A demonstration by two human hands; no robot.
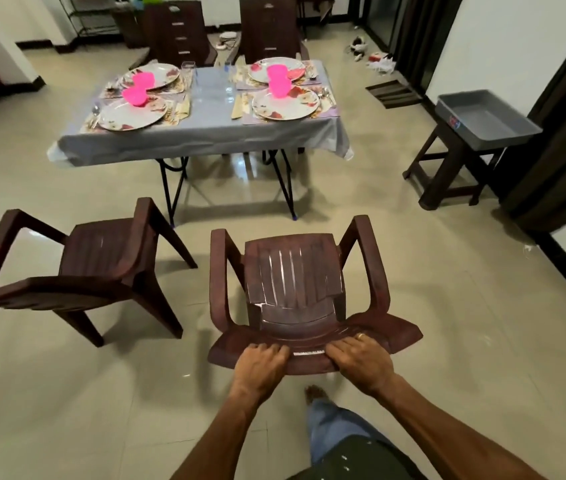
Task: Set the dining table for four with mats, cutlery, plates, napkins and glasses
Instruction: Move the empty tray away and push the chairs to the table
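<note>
Both hands grip the top rail of a brown plastic armchair [295, 289]: the left hand [262, 363] and the right hand [361, 362] curl their fingers over its edge, side by side, probably to steer it squarely. A second armchair [101, 265] stands to the left of the hands. Well beyond them, the dining table [202, 140] carries four floral plates [132, 114] on mats, pink cups [280, 86] and cutlery, apparently lacking only seating.

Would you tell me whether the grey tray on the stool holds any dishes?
No, the grey tray on the stool shows only its bare inside.
</note>
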